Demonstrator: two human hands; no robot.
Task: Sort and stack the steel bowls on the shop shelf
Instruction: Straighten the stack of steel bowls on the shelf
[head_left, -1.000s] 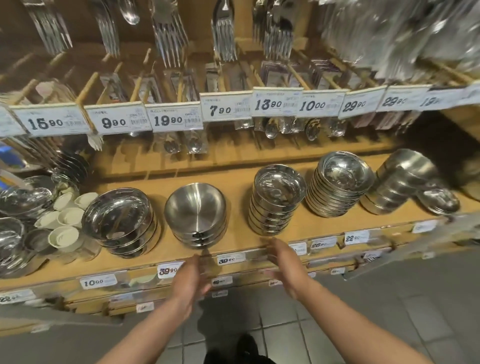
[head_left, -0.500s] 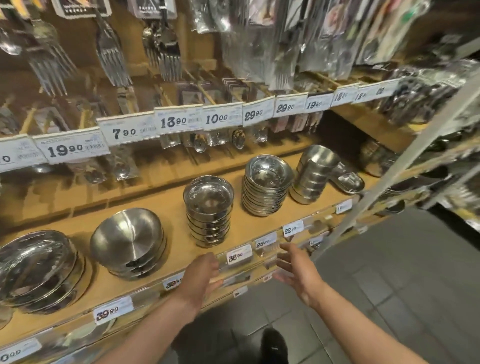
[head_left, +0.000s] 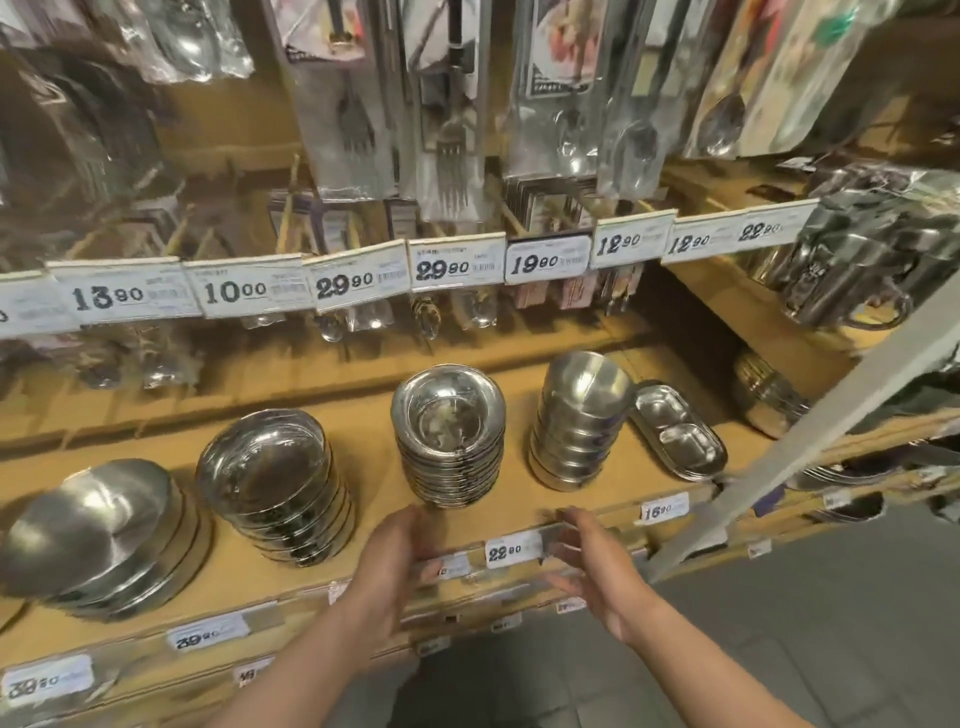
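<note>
The view has swung right since a moment ago: both hands, left (head_left: 390, 571) and right (head_left: 597, 566), grip wide and empty, now frame the rimmed bowl stack (head_left: 451, 441) at twelve o'clock on the shelf (head_left: 363, 499), likely next.

A tan wooden shelf (head_left: 363, 431) carries four stacks of steel bowls in a row: a wide stack (head_left: 98, 540) at far left, a tilted stack (head_left: 275, 483) beside it, a rimmed stack (head_left: 451, 441) in the middle, and an upside-down stack (head_left: 579, 421). A divided tray (head_left: 678, 431) lies just right of that last stack.
</note>
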